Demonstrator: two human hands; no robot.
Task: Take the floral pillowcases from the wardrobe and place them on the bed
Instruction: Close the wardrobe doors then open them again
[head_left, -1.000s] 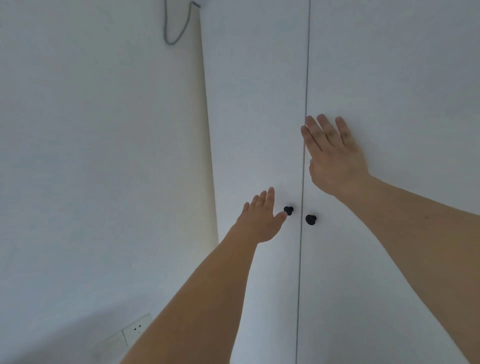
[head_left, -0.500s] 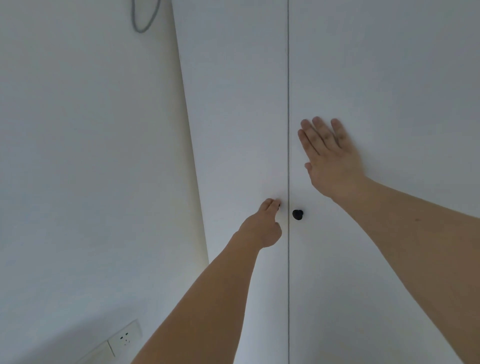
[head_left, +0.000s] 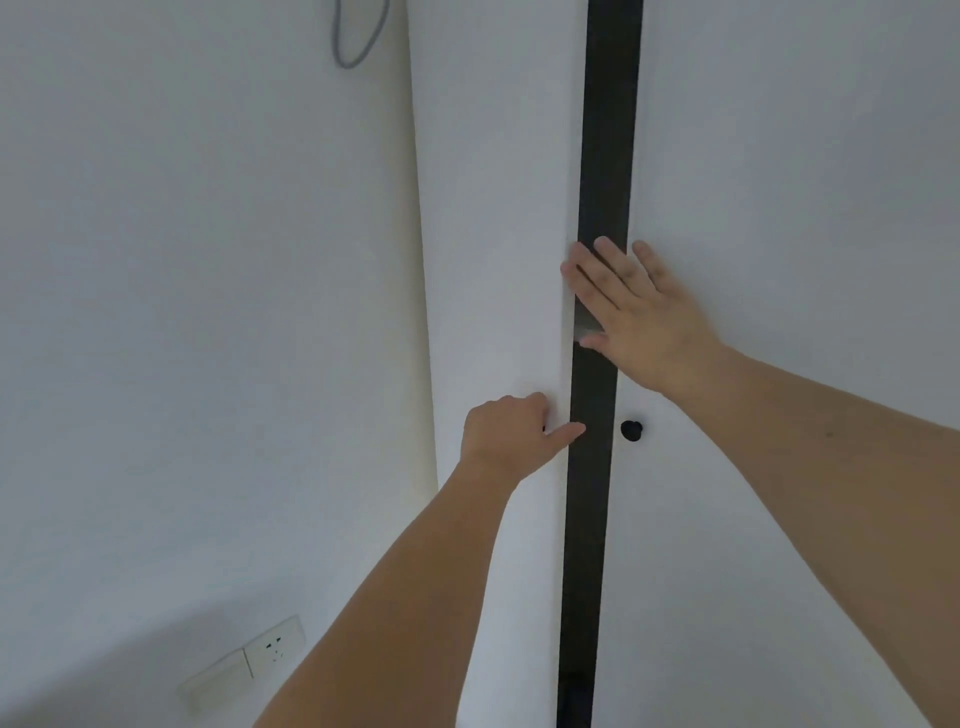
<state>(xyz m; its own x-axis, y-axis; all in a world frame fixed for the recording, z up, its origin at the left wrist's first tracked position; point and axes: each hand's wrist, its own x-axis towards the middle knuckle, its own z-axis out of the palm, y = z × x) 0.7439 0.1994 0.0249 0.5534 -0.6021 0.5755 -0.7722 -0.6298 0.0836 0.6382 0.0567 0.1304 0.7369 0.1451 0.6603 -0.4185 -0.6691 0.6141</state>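
Observation:
A white two-door wardrobe fills the view. Its left door (head_left: 493, 234) stands ajar, showing a narrow dark gap (head_left: 605, 156) between the doors. My left hand (head_left: 511, 434) is closed around the left door's black knob, which is almost hidden under my fingers. My right hand (head_left: 636, 312) lies flat with fingers spread on the right door (head_left: 789, 182), its fingertips reaching over the gap. The right door's black knob (head_left: 631, 429) sits free below that hand. No floral pillowcases show; the inside is dark.
A white wall (head_left: 208, 312) runs close along the left of the wardrobe. A wall socket and switch plate (head_left: 249, 660) sit low on it. A grey cable loop (head_left: 358, 36) hangs near the top.
My left hand reached the left knob, closed on it and pulled the door ajar, opening a dark gap. My right hand stayed flat on the right door.

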